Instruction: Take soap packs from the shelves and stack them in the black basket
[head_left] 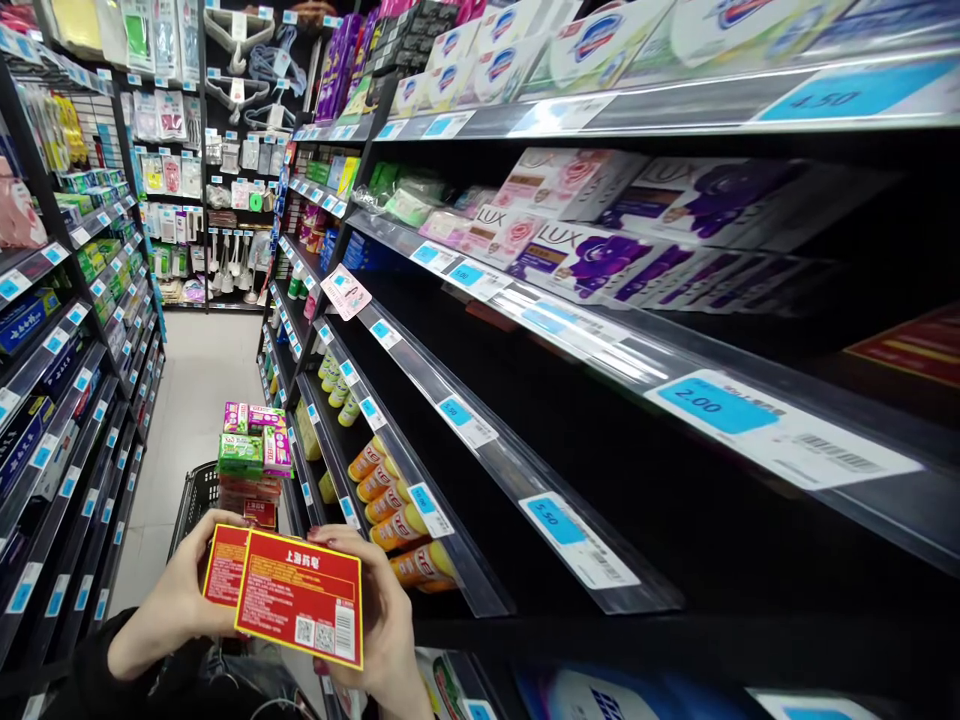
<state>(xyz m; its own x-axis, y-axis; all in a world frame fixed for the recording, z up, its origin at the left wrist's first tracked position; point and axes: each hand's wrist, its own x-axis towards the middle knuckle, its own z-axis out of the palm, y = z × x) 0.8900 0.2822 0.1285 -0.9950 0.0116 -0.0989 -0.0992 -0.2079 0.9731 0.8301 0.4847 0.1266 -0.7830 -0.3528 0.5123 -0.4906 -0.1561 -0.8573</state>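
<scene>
Low in the head view, two red soap boxes with yellow edges are held side by side, their printed faces toward me. The front soap box (pixel 300 600) shows a barcode and two square codes and overlaps the rear soap box (pixel 221 570). My left hand (pixel 176 590) is closed around the left end of the rear one. Around the right end of the front one, my right hand (pixel 386 620) is wrapped, with dark red nails. Just beyond them, a pile of green and purple soap packs (pixel 255 440) rises from a black basket (pixel 199 490), with red boxes underneath.
Close on my right, a tall black shelf (pixel 480 430) carries price tags, white and purple LUX soap boxes (pixel 585 255) and orange-and-yellow bottles (pixel 397 515). Another stocked shelf (pixel 75 400) lines the left. The tiled aisle (pixel 202 370) runs toward a wall of hanging goods (pixel 236 160).
</scene>
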